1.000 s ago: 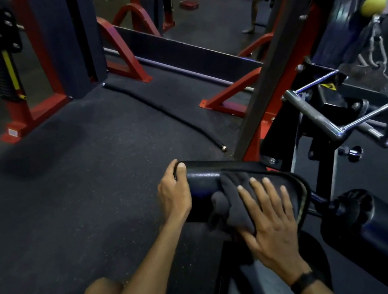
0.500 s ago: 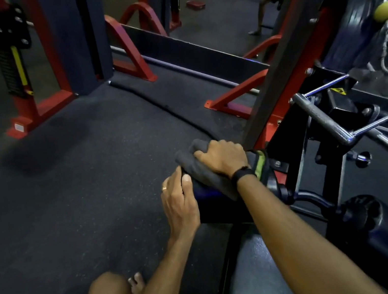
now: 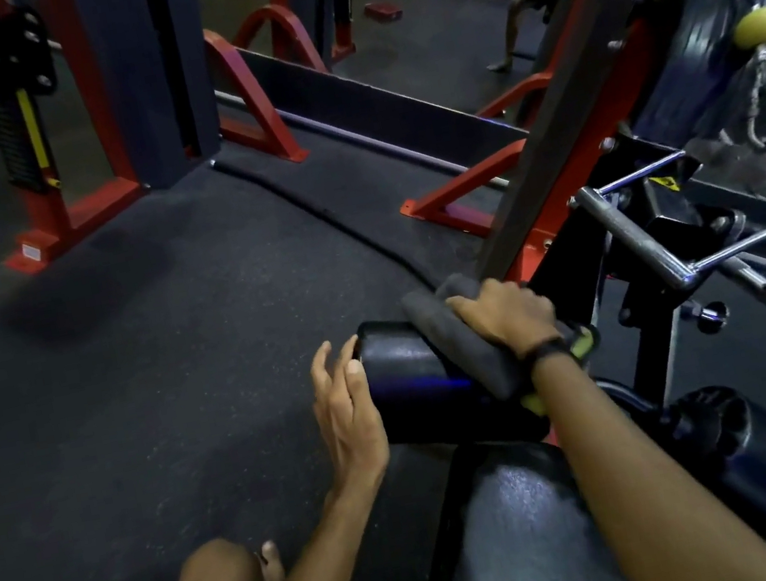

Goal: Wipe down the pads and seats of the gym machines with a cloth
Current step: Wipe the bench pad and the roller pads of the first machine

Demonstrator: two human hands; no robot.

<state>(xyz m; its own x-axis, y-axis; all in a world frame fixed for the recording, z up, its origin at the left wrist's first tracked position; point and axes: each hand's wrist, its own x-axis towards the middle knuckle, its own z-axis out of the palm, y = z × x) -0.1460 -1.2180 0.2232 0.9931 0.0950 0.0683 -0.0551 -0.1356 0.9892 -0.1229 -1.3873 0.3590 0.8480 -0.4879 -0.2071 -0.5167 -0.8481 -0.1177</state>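
Since half a second ago my left hand (image 3: 348, 409) has come off the pad's (image 3: 406, 378) end and now hovers just at its nine o'clock side, fingers loose and apart, gripping nothing. My right hand (image 3: 503, 315) keeps its grip curled over the grey cloth (image 3: 462, 343), pressing it on the pad's far top edge. The seat (image 3: 517, 538) lies at six o'clock, under my right forearm.

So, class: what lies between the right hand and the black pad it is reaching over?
In the head view, a dark grey cloth lies between the right hand and the black pad, draped over the pad's top.
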